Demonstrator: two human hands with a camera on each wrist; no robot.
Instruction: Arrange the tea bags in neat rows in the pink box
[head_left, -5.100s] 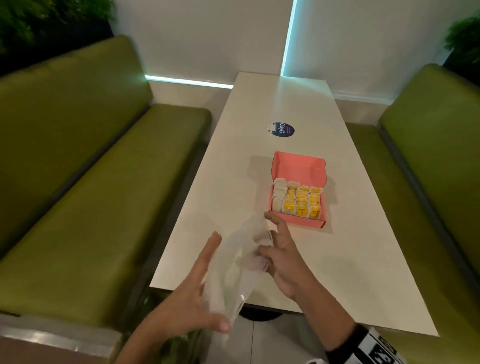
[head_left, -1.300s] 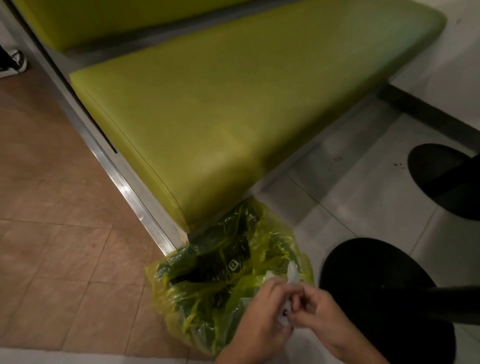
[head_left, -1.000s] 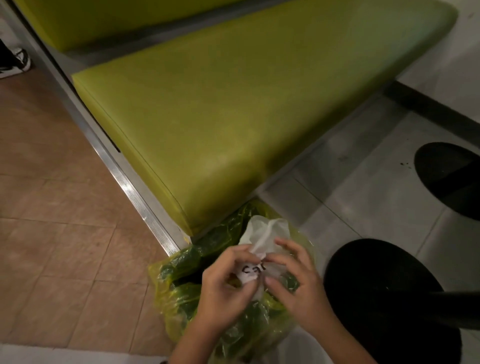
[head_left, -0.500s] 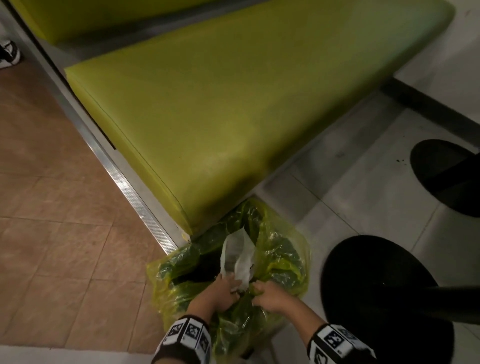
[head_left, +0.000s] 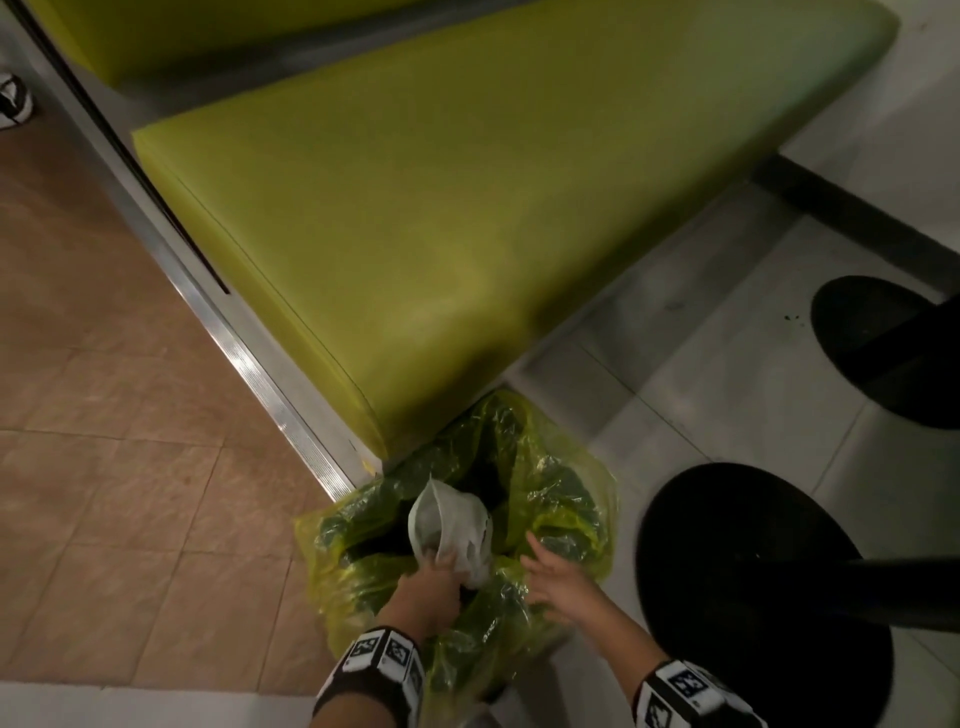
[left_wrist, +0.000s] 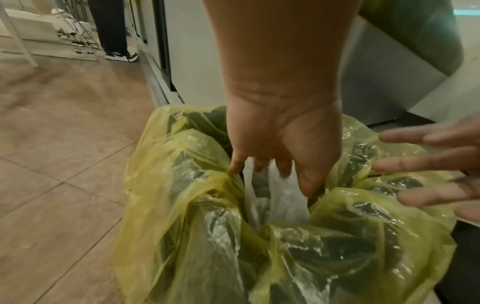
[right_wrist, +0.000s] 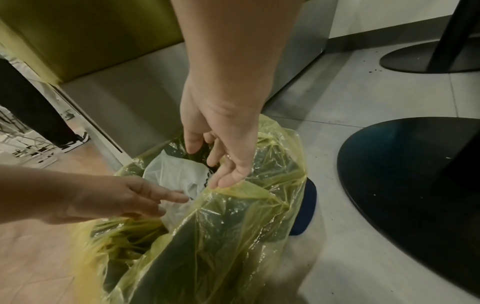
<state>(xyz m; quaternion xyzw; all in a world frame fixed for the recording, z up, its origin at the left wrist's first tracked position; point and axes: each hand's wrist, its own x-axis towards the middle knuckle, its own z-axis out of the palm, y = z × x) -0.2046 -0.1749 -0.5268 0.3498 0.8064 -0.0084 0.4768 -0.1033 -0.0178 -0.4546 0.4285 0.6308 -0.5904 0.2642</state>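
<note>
The pink box and the tea bags are out of every view. A crumpled white plastic bag (head_left: 452, 525) sticks out of a bin lined with a yellow plastic bag (head_left: 561, 499) on the floor. My left hand (head_left: 431, 577) reaches into the bin mouth, its straight fingers pressing on the white bag (left_wrist: 275, 197). My right hand (head_left: 550, 571) hovers just right of it with fingers spread, holding nothing. In the right wrist view the right hand (right_wrist: 218, 160) hangs over the yellow liner (right_wrist: 233, 226), fingertips at its rim.
A green bench seat (head_left: 467, 208) overhangs the bin from behind. Two black round table bases (head_left: 753, 597) (head_left: 893, 348) stand on the pale tiles at the right. Someone's legs and shoes (left_wrist: 114, 41) stand beyond the bench on the brown floor.
The white bag went down from above the bin into its mouth. My right hand has let go of it and drawn back to the right, open; the left hand stays on it.
</note>
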